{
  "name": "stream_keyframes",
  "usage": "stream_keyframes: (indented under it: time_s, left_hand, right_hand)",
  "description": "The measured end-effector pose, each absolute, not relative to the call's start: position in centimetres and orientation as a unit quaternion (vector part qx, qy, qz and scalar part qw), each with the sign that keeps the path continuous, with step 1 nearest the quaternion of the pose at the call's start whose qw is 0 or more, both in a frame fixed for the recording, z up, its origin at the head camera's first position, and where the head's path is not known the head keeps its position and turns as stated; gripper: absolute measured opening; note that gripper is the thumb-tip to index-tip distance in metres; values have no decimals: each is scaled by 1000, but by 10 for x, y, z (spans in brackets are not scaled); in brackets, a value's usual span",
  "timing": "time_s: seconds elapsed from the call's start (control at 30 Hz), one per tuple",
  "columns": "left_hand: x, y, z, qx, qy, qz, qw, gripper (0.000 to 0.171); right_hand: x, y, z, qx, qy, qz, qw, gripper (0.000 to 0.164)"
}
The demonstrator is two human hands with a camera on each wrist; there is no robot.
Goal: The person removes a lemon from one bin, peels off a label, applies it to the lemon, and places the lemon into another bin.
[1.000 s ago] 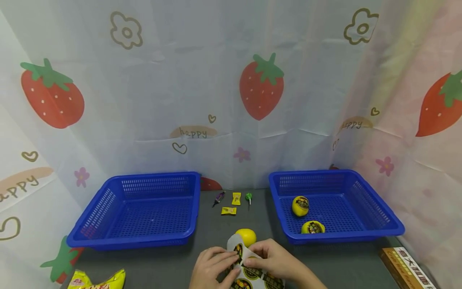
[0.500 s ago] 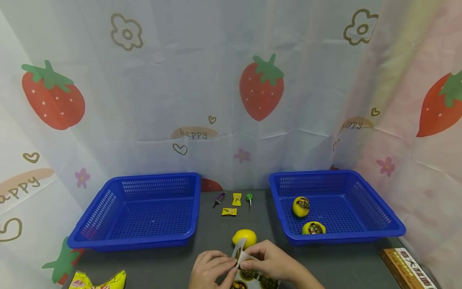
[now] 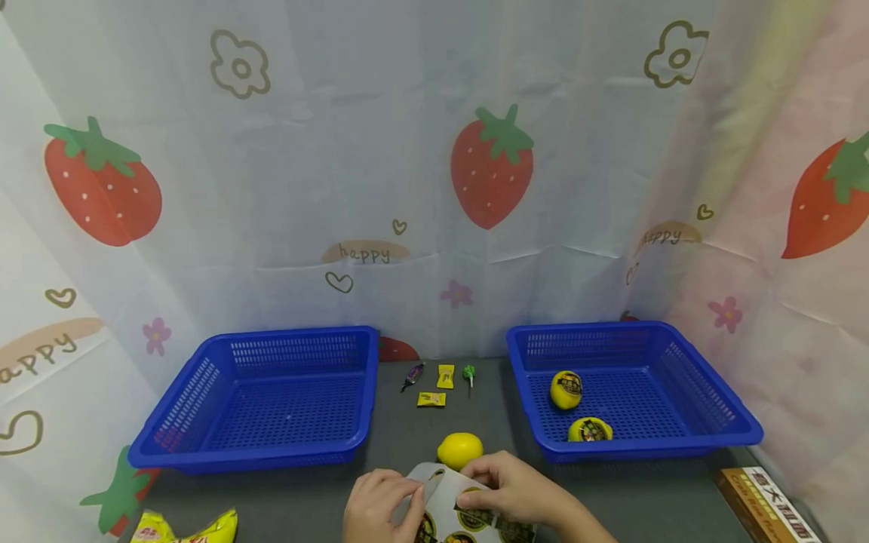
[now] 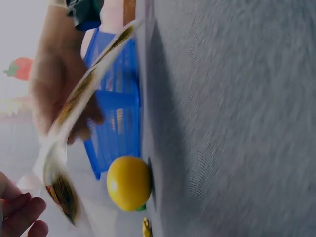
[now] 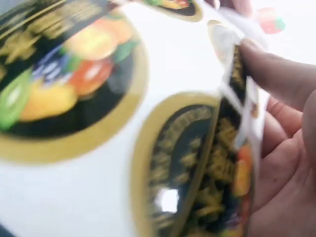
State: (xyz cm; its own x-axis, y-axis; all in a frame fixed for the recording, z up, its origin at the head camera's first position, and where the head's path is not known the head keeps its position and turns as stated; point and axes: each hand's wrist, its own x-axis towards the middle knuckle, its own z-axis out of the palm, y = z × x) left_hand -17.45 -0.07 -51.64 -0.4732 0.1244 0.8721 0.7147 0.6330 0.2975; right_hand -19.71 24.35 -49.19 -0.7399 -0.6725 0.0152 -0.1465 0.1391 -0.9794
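A sheet of round black-and-gold stickers (image 3: 444,504) lies between both hands at the front of the table. My right hand (image 3: 519,492) pinches its right part between thumb and fingers. At the sheet's upper left, my left hand (image 3: 376,507) pinches the edge of a sticker (image 3: 434,478) that curls up from the backing. Blur in the left wrist view hides exactly where the left fingertips (image 4: 22,212) meet it. Just beyond the sheet rests a plain yellow lemon (image 3: 460,451), which also shows as a lemon (image 4: 129,183) in the left wrist view.
A blue basket (image 3: 251,458) stands left; another blue basket (image 3: 652,439) at right holds two stickered lemons (image 3: 566,390). Small wrapped candies (image 3: 431,399) and a green lollipop (image 3: 469,372) lie between them. A yellow snack bag (image 3: 183,528) and a box (image 3: 767,504) flank the front.
The left hand has moved slightly left and down from the right hand. The sheet's raised, folded upper edge has dropped flatter, leaving the lemon fully visible.
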Motion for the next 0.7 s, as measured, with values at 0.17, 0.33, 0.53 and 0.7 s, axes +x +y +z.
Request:
stream_keyframes:
  time_s: [0.17, 0.33, 0.53, 0.7]
  left_hand:
    - [-181, -10, -512, -240, -789, -328, 461, 22]
    - [-183, -16, -507, -209, -791, -320, 478, 18]
    - [-183, -19, -508, -193, -794, -322, 478, 20]
    - [-181, -19, -507, -178, -801, -317, 475, 19]
  right_hand:
    - [-203, 250, -495, -244, 768, -546, 230, 18]
    - [-206, 252, -504, -217, 828, -467, 223, 14]
    - [-208, 248, -515, -222, 899, -351, 141, 20]
    - [-207, 242, -519, -218, 919, -312, 100, 27]
